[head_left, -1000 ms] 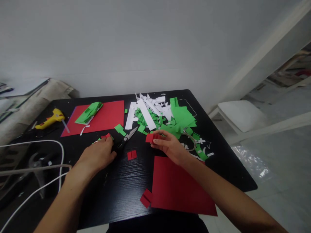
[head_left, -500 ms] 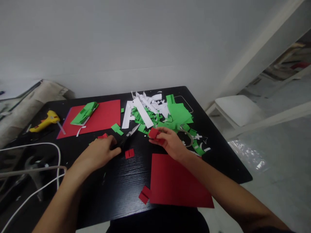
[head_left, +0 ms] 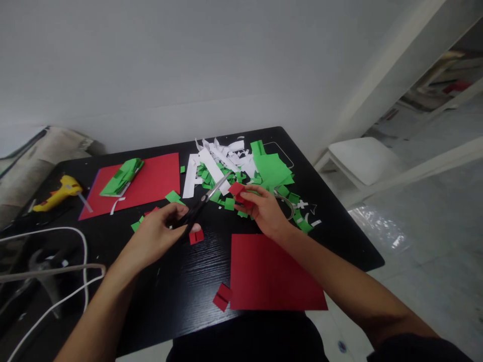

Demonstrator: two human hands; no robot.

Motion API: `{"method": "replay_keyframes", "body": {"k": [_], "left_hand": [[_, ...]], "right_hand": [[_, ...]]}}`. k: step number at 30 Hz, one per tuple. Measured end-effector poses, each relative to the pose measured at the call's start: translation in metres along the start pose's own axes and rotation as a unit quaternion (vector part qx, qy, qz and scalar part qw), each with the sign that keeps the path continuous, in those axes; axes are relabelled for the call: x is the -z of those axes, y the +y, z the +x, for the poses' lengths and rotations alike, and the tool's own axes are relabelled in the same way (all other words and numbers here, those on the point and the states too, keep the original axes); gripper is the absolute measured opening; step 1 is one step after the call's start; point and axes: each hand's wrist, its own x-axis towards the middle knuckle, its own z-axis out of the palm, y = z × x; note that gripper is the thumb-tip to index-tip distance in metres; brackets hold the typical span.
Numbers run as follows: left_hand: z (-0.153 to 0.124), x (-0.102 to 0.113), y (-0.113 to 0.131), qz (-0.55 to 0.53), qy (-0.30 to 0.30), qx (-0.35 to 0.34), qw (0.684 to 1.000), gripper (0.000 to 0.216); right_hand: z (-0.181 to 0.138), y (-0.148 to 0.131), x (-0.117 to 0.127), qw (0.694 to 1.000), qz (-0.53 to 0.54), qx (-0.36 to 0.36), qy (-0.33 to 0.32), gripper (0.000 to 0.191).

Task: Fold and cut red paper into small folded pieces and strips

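My left hand (head_left: 164,223) is closed around the black handles of a pair of scissors (head_left: 204,199), whose blades point up and right toward the paper pile. Pinched in my right hand (head_left: 264,206) is a small folded red paper piece (head_left: 237,189), just right of the scissor tips. Below my left fingers lies a red paper square (head_left: 196,237), partly covered. Another folded red piece (head_left: 222,296) rests by the left edge of a large red sheet (head_left: 275,276). More red paper shows behind my left hand.
Green scraps and white strips (head_left: 213,166) are heaped at the back with green paper (head_left: 271,168). A tape roll (head_left: 286,206) sits behind my right hand. At left are a yellow glue gun (head_left: 60,192), a red sheet (head_left: 158,176) bearing folded green paper (head_left: 123,176), and white cables (head_left: 85,251).
My left hand has picked the scissors up from the table, and their blades now stand raised near my right hand. The right hand still holds the red piece. The view has shifted slightly.
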Motion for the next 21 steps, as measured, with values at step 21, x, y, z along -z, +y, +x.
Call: {"method": "replay_keyframes", "body": {"k": [21], "left_hand": [[0.0,-0.016,0.019,0.161,-0.088,-0.013,0.983,0.023]], "right_hand": [[-0.005,-0.003,-0.003,0.995,-0.015,0.095,0.006,0.032]]}}
